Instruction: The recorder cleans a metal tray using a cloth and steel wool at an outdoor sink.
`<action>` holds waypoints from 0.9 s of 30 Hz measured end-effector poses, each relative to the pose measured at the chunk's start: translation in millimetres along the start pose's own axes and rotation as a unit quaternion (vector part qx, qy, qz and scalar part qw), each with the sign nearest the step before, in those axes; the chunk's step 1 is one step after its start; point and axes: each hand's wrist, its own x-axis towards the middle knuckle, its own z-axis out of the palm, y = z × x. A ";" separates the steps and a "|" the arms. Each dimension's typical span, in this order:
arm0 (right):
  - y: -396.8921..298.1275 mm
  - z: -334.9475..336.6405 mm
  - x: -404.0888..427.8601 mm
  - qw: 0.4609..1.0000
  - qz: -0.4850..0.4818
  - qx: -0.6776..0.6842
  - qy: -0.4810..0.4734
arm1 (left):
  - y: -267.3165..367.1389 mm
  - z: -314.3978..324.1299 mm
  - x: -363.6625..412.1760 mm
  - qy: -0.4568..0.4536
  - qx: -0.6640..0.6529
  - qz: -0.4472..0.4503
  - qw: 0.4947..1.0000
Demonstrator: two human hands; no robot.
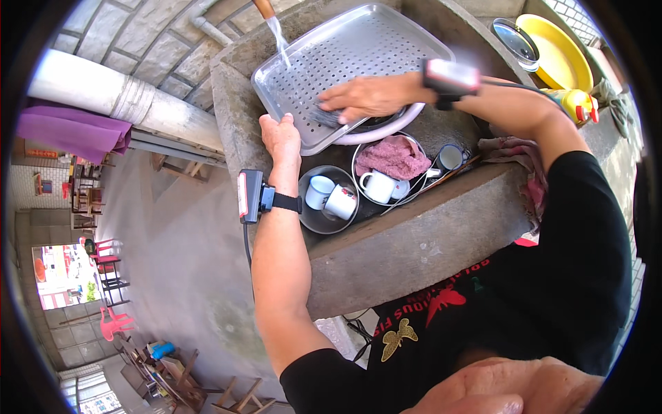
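Note:
My left hand (282, 138) grips the near left corner of a perforated metal tray (357, 49), which lies tilted over a white-rimmed basin (382, 129) in a concrete sink. My right hand (362, 98) presses a dark scouring pad (327, 116) on the tray's surface. Water runs from a tap (264, 8) onto the tray's far left part. Nearer to me stand a metal pot (314, 221) with two enamel mugs (340, 202) and a metal bowl (357, 164) holding a pink cloth (394, 157) and a white mug (378, 187).
The sink's thick concrete front wall (414, 248) lies before me. Another mug (449, 157) and thin sticks (434, 182) are at its inner side. A rag (517, 150) hangs over the right edge. Beyond are a yellow basin (563, 57), a glass lid (513, 44) and a yellow bottle (573, 101).

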 end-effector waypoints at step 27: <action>122.3 -55.2 -69.0 0.906 0.204 -0.370 -0.015 | 17.6 -1.1 -8.2 0.016 0.176 0.087 0.980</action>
